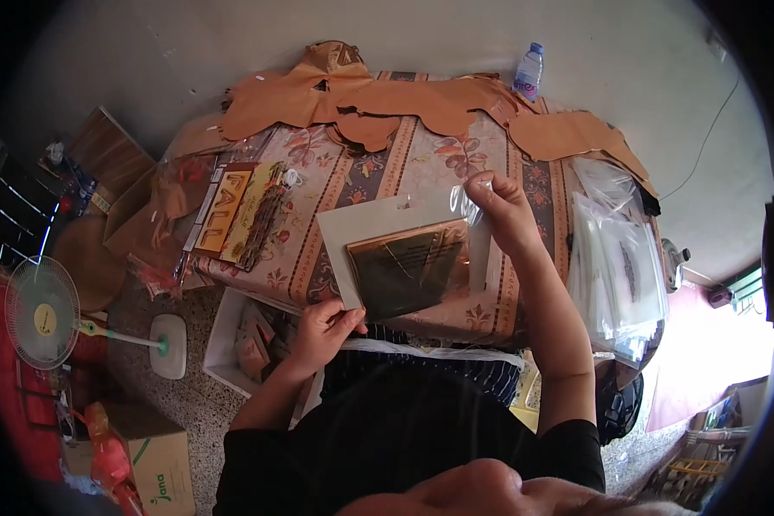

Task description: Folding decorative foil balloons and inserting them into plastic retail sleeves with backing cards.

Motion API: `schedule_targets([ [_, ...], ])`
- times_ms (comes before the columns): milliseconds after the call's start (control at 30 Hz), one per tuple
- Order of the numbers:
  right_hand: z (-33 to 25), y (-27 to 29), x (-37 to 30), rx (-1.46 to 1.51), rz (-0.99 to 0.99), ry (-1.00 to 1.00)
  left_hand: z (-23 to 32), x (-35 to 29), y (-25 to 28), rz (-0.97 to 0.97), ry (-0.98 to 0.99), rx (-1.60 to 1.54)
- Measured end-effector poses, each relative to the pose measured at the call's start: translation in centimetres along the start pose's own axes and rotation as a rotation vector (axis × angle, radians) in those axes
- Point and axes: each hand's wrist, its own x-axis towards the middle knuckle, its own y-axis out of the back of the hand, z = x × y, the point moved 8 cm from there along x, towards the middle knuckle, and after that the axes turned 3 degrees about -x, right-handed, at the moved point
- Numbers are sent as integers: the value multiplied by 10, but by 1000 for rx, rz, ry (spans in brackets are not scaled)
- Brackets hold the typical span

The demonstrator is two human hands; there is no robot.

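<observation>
Between my hands a clear plastic bag point(482, 273) is stretched over the table's near part. Inside it show a white backing point(342, 230) and a flat, dark, coppery folded piece point(396, 271) with small print on it. My left hand point(325, 331) pinches the bag's lower left corner between thumb and fingers. At the upper right, my right hand point(500, 206) grips the bag's shiny edge, thumb on top. What exactly the dark piece is I cannot tell.
Brown cut-out sheets point(439, 103) lie along the table's back, beside a water bottle point(530, 70). Packaged yellow-and-brown banners point(236, 215) are stacked at left, clear plastic bags point(615, 267) at right. A white box point(224, 344) stands below the table's near left edge, close to a fan point(43, 316).
</observation>
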Motion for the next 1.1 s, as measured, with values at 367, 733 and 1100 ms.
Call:
schedule_targets([
  [367,3,1,-9,168,65,-24,5,-6,-6,12,-36,-25],
  [733,16,-8,-14,-123,10,-199,-54,-49,56,86,191,-279],
  [1100,29,-3,-15,-270,50,-277,-265,-230,169,507,626,-733],
])
